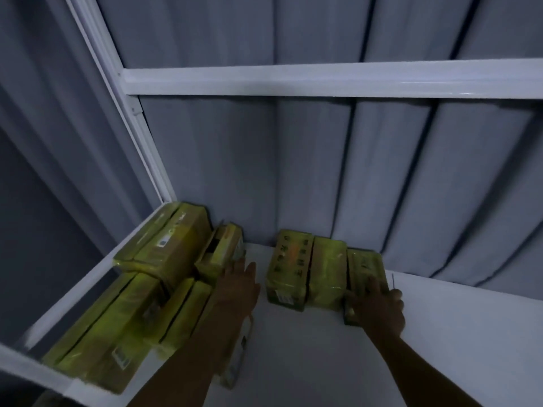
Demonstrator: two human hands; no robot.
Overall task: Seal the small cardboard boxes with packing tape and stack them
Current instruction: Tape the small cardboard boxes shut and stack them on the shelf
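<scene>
Several small cardboard boxes wrapped in yellow tape lie on a white shelf (440, 333). A stacked pile (164, 248) fills the left corner, with longer boxes (117, 327) in front. Three boxes stand side by side at the back: a printed one (289, 268), a middle one (327, 274) and the right one (364, 268). My right hand (379, 304) rests on the near end of the right box, fingers spread over its top. My left hand (239, 282) reaches with straight fingers toward a small box (223, 251) beside the pile, touching or just short of it.
A white shelf beam (323, 82) crosses above, and a white upright post (129, 118) runs down the left side. Grey curtain folds (382, 186) hang behind the shelf. A thin dark pin-like object (392, 282) sticks up beside my right hand. The image is dim and blurred.
</scene>
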